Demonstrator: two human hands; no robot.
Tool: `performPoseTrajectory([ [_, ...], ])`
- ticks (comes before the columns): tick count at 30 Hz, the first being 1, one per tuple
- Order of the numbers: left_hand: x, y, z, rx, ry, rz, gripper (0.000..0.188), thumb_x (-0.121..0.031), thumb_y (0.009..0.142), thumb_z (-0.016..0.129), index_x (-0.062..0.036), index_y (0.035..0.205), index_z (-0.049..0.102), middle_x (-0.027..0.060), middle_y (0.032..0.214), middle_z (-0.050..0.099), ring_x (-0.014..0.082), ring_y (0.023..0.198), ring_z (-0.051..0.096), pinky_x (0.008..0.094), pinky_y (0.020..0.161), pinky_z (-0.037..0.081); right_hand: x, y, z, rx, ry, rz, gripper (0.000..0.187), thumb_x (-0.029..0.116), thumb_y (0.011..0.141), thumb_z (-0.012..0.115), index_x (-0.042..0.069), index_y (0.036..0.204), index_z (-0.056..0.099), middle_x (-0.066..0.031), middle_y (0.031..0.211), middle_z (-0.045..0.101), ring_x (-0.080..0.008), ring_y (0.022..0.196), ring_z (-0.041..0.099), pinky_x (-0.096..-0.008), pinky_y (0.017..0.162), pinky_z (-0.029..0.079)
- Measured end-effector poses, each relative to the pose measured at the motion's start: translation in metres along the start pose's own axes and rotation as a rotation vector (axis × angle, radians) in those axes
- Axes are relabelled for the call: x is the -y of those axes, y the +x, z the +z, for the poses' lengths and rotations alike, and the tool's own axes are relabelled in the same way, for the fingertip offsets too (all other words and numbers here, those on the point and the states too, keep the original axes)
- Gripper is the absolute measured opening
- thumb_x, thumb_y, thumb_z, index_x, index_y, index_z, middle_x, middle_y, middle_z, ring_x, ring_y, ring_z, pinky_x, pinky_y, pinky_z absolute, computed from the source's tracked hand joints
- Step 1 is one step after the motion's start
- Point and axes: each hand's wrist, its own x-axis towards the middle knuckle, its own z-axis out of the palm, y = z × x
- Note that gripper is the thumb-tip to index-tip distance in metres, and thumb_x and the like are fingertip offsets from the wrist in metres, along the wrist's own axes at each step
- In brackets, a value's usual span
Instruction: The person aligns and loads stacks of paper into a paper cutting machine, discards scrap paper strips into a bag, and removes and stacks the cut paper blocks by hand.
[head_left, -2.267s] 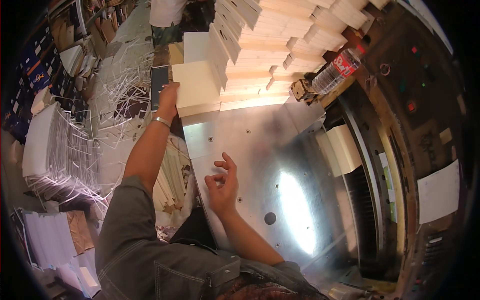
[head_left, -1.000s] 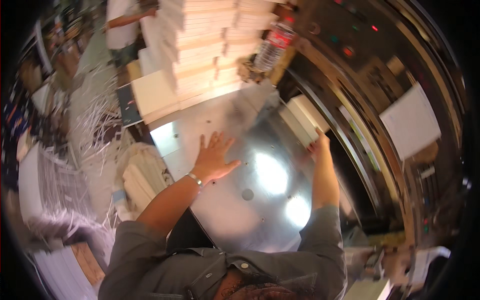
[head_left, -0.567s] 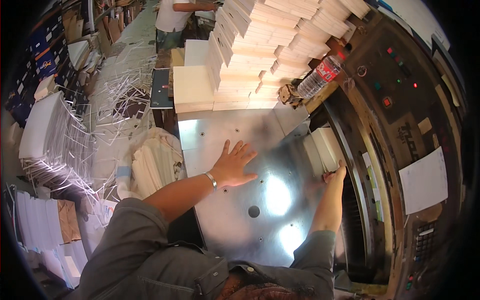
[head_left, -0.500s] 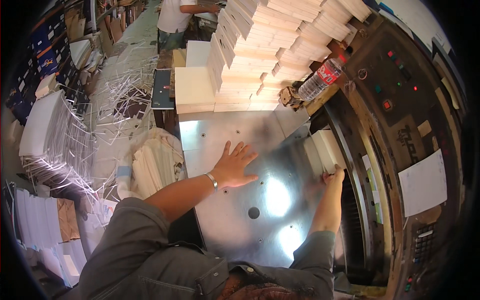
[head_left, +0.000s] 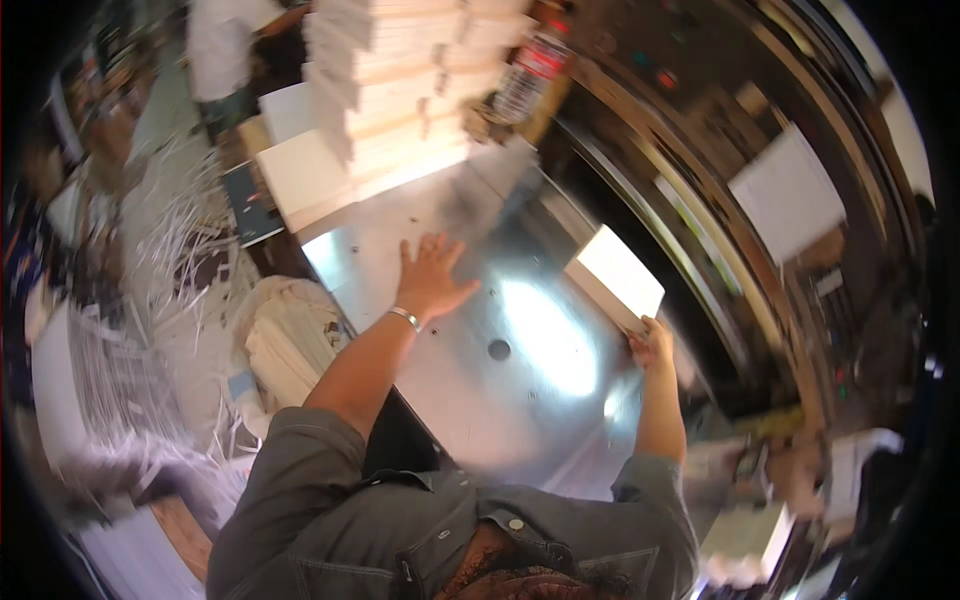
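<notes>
My right hand (head_left: 652,343) grips the near corner of a thick cream-white block of paper (head_left: 622,272), fingers closed on it. The block sits at the right side of a shiny metal table (head_left: 470,400), by the dark slot of the machine; whether it touches the table I cannot tell. My left hand (head_left: 432,275), a silver bracelet on its wrist, is spread with fingers apart over the metal surface. It holds nothing. Whether its palm rests on the metal is not clear.
Tall stacks of paper blocks (head_left: 385,90) stand at the table's far end, with a red-labelled plastic bottle (head_left: 525,80) beside them. The machine's front (head_left: 690,190) borders the right. Paper strips (head_left: 175,220) litter the floor at left. A person in white (head_left: 220,50) stands far left.
My view has swung to the right, so the surroundings shift left and tilt. My right hand has drawn the paper block out from beside the machine's slot toward me. My left hand stays spread.
</notes>
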Motion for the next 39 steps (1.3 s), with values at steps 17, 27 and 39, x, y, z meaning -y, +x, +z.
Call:
performPoseTrajectory([
  [17, 0.044, -0.089, 0.014, -0.277, -0.655, 0.103, 0.073, -0.038, 0.1, 0.065, -0.0105, 0.16, 0.034, 0.0261, 0.169, 0.013, 0.0397, 0.158, 0.012, 0.0527, 0.126, 0.014, -0.099, -0.278, -0.05, 0.419, -0.293, -0.114, 0.065, 0.018, 0.084, 0.071, 0.005, 0.146, 0.055, -0.0189, 0.126, 0.067, -0.0205, 0.088, 0.07, -0.0333, 0.068, 0.059],
  [27, 0.031, -0.26, -0.021, 0.285, -1.922, -0.45, 0.069, -0.056, 0.105, 0.047, -0.0058, 0.152, 0.04, 0.0152, 0.143, 0.054, 0.0289, 0.128, 0.055, 0.0461, 0.108, 0.046, -0.114, -0.31, 0.069, 0.718, -0.524, -0.467, 0.067, 0.025, 0.085, 0.069, 0.003, 0.146, 0.051, -0.0254, 0.131, 0.062, -0.0406, 0.124, 0.06, -0.0453, 0.107, 0.047],
  [39, 0.077, -0.273, 0.007, 0.397, -1.896, -0.406, 0.071, -0.059, 0.109, 0.031, -0.0045, 0.154, 0.037, 0.0164, 0.15, 0.049, 0.029, 0.136, 0.05, 0.0426, 0.115, 0.039, -0.103, -0.31, 0.104, 0.772, -0.738, -0.523, 0.096, 0.055, 0.078, 0.073, -0.001, 0.149, 0.043, -0.0271, 0.129, 0.062, -0.0444, 0.121, 0.06, -0.0465, 0.1, 0.049],
])
